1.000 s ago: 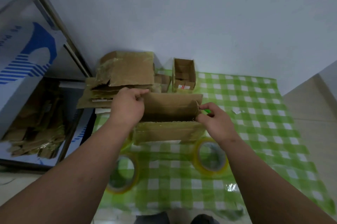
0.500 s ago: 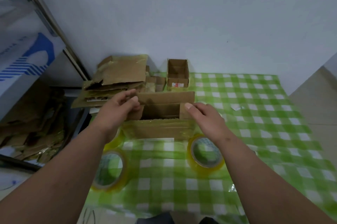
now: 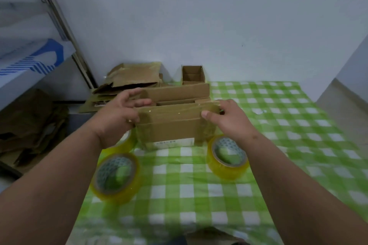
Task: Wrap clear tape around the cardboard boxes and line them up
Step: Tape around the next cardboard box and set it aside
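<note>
Open cardboard box (image 3: 171,125) at frame centre on green checked tablecloth (image 3: 278,145): brown, shiny clear tape over front, white label low on front, far flap upright. Left hand (image 3: 119,117) grasps left end, right hand (image 3: 225,117) grasps right end. Box inside hidden. Frame blurred, label unreadable. Third tape roll (image 3: 125,141) partly hidden behind left wrist. Count: three yellowish tape rolls, one small open box (image 3: 192,75) at back, flattened cardboard pile (image 3: 131,81) upper left.

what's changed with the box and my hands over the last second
The near flap of the open brown cardboard box, down a second ago, now stands up. The left hand shifted its grip to the box's left end, and the right hand to the right end. The three yellowish rolls of clear tape, such as the right one, stayed put.
</note>
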The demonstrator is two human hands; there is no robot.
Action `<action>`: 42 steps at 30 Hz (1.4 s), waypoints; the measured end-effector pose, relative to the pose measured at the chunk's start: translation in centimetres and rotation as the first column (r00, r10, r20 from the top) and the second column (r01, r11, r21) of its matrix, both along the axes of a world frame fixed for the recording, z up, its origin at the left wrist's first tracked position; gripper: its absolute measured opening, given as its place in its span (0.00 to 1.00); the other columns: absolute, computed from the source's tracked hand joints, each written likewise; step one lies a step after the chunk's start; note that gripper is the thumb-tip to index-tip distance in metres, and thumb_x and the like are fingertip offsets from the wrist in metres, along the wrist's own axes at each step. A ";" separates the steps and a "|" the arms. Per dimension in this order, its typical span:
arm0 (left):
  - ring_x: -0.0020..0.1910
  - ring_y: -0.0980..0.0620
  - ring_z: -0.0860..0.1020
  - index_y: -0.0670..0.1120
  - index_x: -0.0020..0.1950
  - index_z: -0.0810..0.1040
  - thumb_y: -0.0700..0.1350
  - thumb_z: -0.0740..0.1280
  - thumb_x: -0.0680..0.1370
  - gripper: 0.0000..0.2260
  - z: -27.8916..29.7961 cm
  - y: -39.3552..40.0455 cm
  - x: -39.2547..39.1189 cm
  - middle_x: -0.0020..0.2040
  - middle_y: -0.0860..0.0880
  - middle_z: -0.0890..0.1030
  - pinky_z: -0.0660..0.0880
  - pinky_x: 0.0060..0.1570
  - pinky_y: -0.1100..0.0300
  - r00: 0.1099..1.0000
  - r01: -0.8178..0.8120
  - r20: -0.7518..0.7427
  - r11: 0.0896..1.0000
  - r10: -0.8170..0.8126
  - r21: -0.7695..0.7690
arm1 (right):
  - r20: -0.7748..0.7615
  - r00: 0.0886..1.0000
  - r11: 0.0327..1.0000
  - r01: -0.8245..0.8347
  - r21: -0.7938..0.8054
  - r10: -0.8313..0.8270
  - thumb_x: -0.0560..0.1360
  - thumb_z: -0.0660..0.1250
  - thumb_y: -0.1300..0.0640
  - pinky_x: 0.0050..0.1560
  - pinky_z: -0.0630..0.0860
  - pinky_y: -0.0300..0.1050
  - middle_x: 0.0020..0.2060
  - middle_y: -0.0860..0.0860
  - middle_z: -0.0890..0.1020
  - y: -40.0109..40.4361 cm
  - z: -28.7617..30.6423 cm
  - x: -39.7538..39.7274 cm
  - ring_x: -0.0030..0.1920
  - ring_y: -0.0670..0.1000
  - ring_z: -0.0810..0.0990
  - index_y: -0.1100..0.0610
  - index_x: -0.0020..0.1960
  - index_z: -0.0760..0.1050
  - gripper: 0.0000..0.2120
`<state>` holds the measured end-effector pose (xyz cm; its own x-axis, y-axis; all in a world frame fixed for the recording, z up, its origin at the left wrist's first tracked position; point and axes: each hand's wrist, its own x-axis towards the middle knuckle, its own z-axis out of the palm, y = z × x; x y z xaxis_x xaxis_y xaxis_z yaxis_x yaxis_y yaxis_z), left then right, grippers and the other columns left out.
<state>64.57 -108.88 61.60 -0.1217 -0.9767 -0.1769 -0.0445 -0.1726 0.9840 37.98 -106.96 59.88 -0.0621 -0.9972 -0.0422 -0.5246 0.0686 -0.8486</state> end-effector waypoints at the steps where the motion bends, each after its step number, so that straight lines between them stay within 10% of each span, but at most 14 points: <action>1: 0.57 0.47 0.80 0.48 0.72 0.68 0.23 0.57 0.73 0.32 -0.3 0.3 0.1 0.61 0.44 0.81 0.72 0.46 0.53 0.999 -0.038 -0.012 0.999 0.038 -0.018 | 0.034 0.999 1.000 0.029 -0.011 -0.028 0.78 0.68 0.48 0.50 0.73 0.48 0.52 0.50 0.74 0.4 0.0 0.2 0.50 0.51 0.77 0.57 0.54 0.79 0.13; 8: 0.41 0.54 0.79 0.49 0.73 0.67 0.23 0.59 0.75 0.31 -2.6 1.7 0.2 0.57 0.49 0.81 0.73 0.39 0.60 0.989 -0.057 0.129 0.987 0.078 -0.153 | 0.050 0.987 0.984 0.157 -0.080 -0.154 0.79 0.66 0.55 0.42 0.69 0.42 0.44 0.46 0.78 2.6 -0.5 0.9 0.46 0.48 0.76 0.55 0.51 0.77 0.04; 15: 0.55 0.52 0.74 0.56 0.77 0.62 0.33 0.65 0.76 0.34 -3.0 0.5 -1.1 0.62 0.50 0.65 0.72 0.54 0.61 0.806 -0.064 0.529 0.928 0.264 -0.367 | 0.001 0.983 0.979 0.185 -0.084 -0.186 0.79 0.67 0.52 0.58 0.74 0.52 0.52 0.46 0.78 2.1 -1.2 1.3 0.51 0.49 0.78 0.50 0.68 0.67 0.20; 20: 0.76 0.45 0.52 0.54 0.81 0.53 0.37 0.65 0.77 0.37 -2.3 -0.5 -1.3 0.77 0.50 0.52 0.54 0.75 0.54 0.575 0.062 0.780 0.938 0.246 -0.341 | -0.026 0.977 0.975 0.207 -0.082 -0.210 0.78 0.67 0.52 0.61 0.74 0.58 0.51 0.45 0.77 1.0 -2.0 1.3 0.50 0.50 0.79 0.47 0.71 0.64 0.23; 25: 0.76 0.47 0.52 0.55 0.81 0.50 0.38 0.64 0.77 0.37 -2.2 -0.7 -2.3 0.78 0.55 0.51 0.56 0.76 0.50 0.574 0.114 0.802 0.954 0.165 -0.278 | -0.073 0.978 0.981 0.193 -0.022 -0.195 0.74 0.66 0.53 0.68 0.66 0.59 0.46 0.45 0.77 0.1 -1.4 1.0 0.48 0.46 0.77 0.45 0.76 0.58 0.33; 29: 0.69 0.48 0.58 0.61 0.77 0.60 0.42 0.65 0.77 0.31 -1.9 -0.1 -2.3 0.69 0.51 0.60 0.58 0.73 0.51 0.519 0.120 0.822 0.932 0.234 -0.341 | -0.270 0.949 0.987 0.155 -0.048 -0.162 0.72 0.67 0.51 0.71 0.58 0.58 0.70 0.48 0.64 -1.1 -0.7 1.1 0.68 0.52 0.68 0.39 0.78 0.49 0.41; 35: 0.76 0.50 0.58 0.60 0.73 0.71 0.45 0.56 0.83 0.19 -3.9 0.5 -1.8 0.77 0.54 0.62 0.55 0.76 0.47 0.535 0.171 0.818 0.922 0.209 -0.348 | -0.424 0.906 0.989 -0.066 -0.132 0.004 0.77 0.60 0.54 0.70 0.54 0.53 0.73 0.41 0.68 -1.5 -1.1 1.4 0.72 0.46 0.65 0.40 0.69 0.72 0.22; 42: 0.80 0.54 0.46 0.55 0.77 0.64 0.55 0.54 0.84 0.21 -4.6 0.8 -1.4 0.80 0.55 0.53 0.46 0.78 0.51 0.581 0.269 0.808 0.913 0.099 -0.306 | -0.510 0.860 0.985 -0.079 -0.156 -0.012 0.81 0.54 0.48 0.72 0.50 0.56 0.76 0.39 0.63 -0.5 -3.1 1.4 0.74 0.46 0.61 0.41 0.72 0.69 0.20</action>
